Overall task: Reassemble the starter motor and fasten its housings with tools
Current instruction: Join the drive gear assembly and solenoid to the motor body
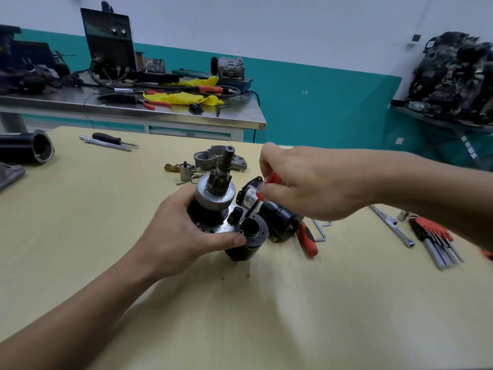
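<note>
Holding the starter motor [214,194] upright near the middle of the desk [266,303], the left hand [176,236] curls its fingers [184,198] round the dark lower body. The right hand [320,182] pinches a small red tool [273,178] just beside it. The motor looks heavy, hard and maybe greasy. It is likely safer to grip the wide round body than the thin gear shaft [226,158] on top.
</note>
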The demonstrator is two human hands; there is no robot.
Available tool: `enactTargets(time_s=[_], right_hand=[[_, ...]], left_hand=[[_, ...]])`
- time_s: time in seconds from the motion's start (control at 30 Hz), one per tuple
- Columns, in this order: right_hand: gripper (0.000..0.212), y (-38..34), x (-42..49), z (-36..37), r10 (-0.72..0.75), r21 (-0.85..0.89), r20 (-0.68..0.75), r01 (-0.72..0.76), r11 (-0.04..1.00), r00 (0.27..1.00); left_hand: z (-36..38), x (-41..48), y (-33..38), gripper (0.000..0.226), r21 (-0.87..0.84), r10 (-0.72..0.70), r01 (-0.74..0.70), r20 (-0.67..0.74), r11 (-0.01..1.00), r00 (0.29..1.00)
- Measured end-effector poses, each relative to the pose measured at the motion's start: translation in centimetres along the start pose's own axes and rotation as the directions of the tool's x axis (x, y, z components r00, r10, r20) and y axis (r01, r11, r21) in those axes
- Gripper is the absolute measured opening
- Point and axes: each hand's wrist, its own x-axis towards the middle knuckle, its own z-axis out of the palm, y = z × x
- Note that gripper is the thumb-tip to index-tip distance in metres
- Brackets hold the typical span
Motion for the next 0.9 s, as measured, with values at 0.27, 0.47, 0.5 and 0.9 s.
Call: enactTargets(time_s=[0.27, 0.47, 0.5, 0.9], right_hand=[[0.072, 0.0, 0.6, 1.0, 0.125, -0.117, -0.392, -0.184, 0.976, 0.912], [0.054, 2.3, -0.8, -1.5, 0.044, 0.093, -0.338, -0.014, 0.996, 0.94], [0.049, 2.4, -1.2, -1.3, 0.017, 0.123, -0.3, 0.021, 0.992, 0.954], [0.048, 1.5, -2.7, 1.4, -0.303, 0.046, -0.318, 0.334, 0.942, 0.899]], left_hand=[[0.1, -0.1, 0.2, 0.075, 0.005, -0.007, 0.007, -0.003, 1.0, 1.0], [0.2, -0.1, 0.2, 0.077, 0.049, -0.019, 0.02, -0.01, 0.999, 1.0], [0.2, -0.1, 0.3, 0.076, 0.057, -0.019, 0.02, -0.013, 0.998, 1.0], [0.6, -0.3, 0.6, 0.072, 0.096, -0.004, 0.008, -0.047, 0.995, 0.999]])
